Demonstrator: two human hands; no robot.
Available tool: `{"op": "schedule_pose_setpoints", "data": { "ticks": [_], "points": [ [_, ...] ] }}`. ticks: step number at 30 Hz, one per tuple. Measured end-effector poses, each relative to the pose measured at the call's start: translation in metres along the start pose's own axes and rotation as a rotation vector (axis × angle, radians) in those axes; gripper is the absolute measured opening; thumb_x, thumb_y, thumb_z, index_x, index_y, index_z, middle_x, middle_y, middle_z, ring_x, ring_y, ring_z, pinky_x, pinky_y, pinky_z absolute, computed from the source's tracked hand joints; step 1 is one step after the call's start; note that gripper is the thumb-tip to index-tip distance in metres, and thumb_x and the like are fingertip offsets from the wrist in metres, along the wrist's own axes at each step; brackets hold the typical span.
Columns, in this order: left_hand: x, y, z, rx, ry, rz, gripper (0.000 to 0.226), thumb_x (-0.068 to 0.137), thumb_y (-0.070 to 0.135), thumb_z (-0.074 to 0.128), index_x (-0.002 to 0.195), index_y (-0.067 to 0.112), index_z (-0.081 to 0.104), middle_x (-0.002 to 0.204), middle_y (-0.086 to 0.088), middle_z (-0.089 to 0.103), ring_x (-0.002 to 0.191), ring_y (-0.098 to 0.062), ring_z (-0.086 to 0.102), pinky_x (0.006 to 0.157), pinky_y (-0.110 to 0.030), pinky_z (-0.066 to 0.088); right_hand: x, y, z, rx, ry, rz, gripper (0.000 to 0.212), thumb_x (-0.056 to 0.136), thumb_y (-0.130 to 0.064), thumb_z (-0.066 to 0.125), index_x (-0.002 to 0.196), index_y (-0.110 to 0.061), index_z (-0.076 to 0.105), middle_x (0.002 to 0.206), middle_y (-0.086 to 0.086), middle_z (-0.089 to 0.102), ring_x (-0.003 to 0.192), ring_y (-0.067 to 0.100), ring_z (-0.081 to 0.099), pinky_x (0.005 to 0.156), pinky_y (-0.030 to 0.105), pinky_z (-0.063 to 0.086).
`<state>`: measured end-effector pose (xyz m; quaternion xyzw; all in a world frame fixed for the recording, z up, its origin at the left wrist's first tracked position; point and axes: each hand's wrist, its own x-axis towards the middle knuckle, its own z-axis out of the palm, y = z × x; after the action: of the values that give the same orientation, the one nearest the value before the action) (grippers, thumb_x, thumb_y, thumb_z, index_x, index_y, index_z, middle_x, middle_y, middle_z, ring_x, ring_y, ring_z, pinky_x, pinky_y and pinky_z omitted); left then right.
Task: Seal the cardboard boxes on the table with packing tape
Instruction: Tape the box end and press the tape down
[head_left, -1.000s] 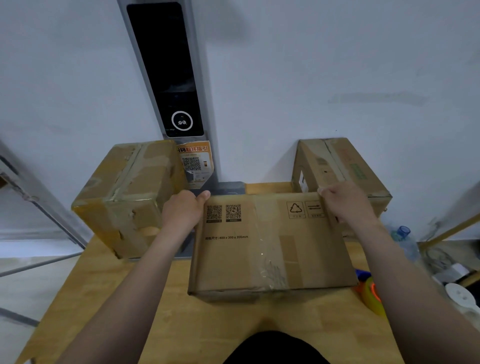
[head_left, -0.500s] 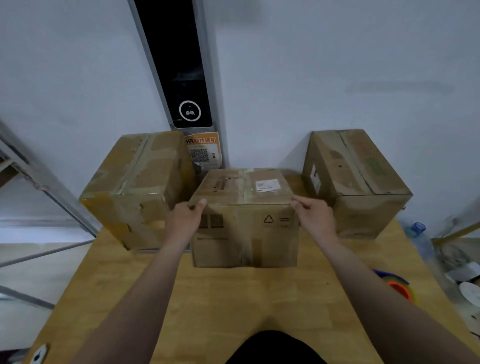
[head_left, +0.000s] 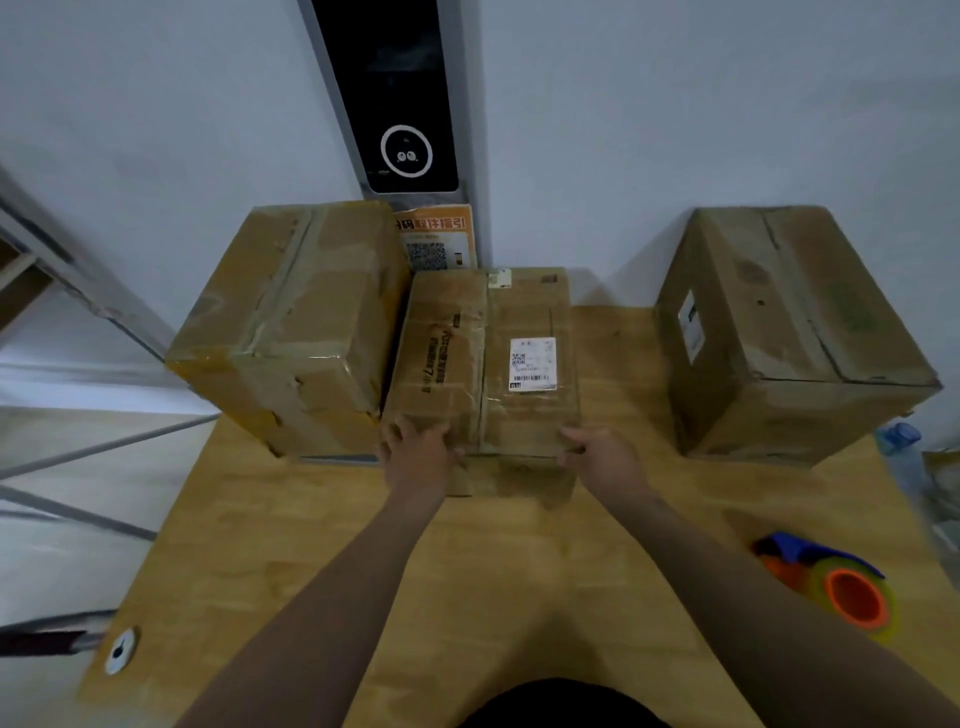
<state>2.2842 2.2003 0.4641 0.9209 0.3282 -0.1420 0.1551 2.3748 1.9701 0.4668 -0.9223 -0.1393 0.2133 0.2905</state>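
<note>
A small cardboard box (head_left: 483, 358) with a white shipping label lies flat on the wooden table (head_left: 322, 561), its taped top seam facing up. My left hand (head_left: 415, 452) grips its near left corner. My right hand (head_left: 597, 457) holds the near right edge, fingers curled over the rim. A larger taped box (head_left: 296, 327) stands against its left side. Another large box (head_left: 789, 332) sits apart at the right. A tape dispenser (head_left: 836, 587) with an orange core and blue handle lies at the table's right edge.
A wall rises right behind the boxes, with a dark vertical panel (head_left: 395, 93) and an orange QR notice (head_left: 436, 239). A plastic bottle (head_left: 904, 457) stands off the right edge. A round cable grommet (head_left: 120, 649) marks the near left corner.
The small box has been tipped over away from me, from its side face up to its labelled, seamed top up, and it now lies farther back beside the left box. Both hands followed it.
</note>
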Motion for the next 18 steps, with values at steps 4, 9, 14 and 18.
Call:
{"op": "schedule_pose_setpoints", "data": {
  "ticks": [4, 9, 14, 18],
  "points": [
    [0.02, 0.007, -0.002, 0.025, -0.001, 0.025, 0.037, 0.106, 0.048, 0.046, 0.139, 0.034, 0.053, 0.161, -0.025, 0.015, 0.146, -0.051, 0.015, 0.119, -0.059, 0.022, 0.026, -0.008, -0.004, -0.004, 0.016, -0.008, 0.048, 0.091, -0.021, 0.07, 0.139, -0.025, 0.06, 0.135, -0.003, 0.065, 0.122, 0.017, 0.061, 0.101, 0.028, 0.046],
    [0.038, 0.009, -0.007, 0.0, -0.004, 0.014, 0.037, 0.103, 0.047, 0.053, 0.138, 0.035, 0.057, 0.154, -0.021, 0.024, 0.139, -0.047, 0.023, 0.114, -0.057, 0.028, 0.045, -0.014, -0.007, -0.034, 0.007, -0.03, 0.049, 0.088, -0.019, 0.072, 0.136, -0.023, 0.063, 0.131, -0.001, 0.068, 0.118, 0.017, 0.063, 0.096, 0.026, 0.047],
    [0.037, 0.017, -0.01, 0.011, -0.017, -0.016, 0.042, 0.104, 0.042, 0.052, 0.144, 0.032, 0.051, 0.16, -0.022, 0.02, 0.143, -0.047, 0.019, 0.116, -0.059, 0.026, 0.035, -0.01, -0.01, -0.005, -0.01, -0.033, 0.054, 0.091, -0.023, 0.07, 0.143, -0.03, 0.056, 0.138, -0.001, 0.063, 0.119, 0.02, 0.062, 0.1, 0.029, 0.048],
    [0.03, 0.038, -0.006, -0.086, 0.002, 0.032, 0.048, 0.102, 0.037, 0.052, 0.148, 0.024, 0.044, 0.156, -0.018, 0.031, 0.146, -0.043, 0.021, 0.116, -0.064, 0.026, 0.014, 0.002, -0.032, -0.076, 0.007, -0.086, 0.052, 0.092, -0.025, 0.067, 0.143, -0.027, 0.055, 0.135, 0.003, 0.065, 0.116, 0.027, 0.062, 0.096, 0.035, 0.05]
  ]
}}
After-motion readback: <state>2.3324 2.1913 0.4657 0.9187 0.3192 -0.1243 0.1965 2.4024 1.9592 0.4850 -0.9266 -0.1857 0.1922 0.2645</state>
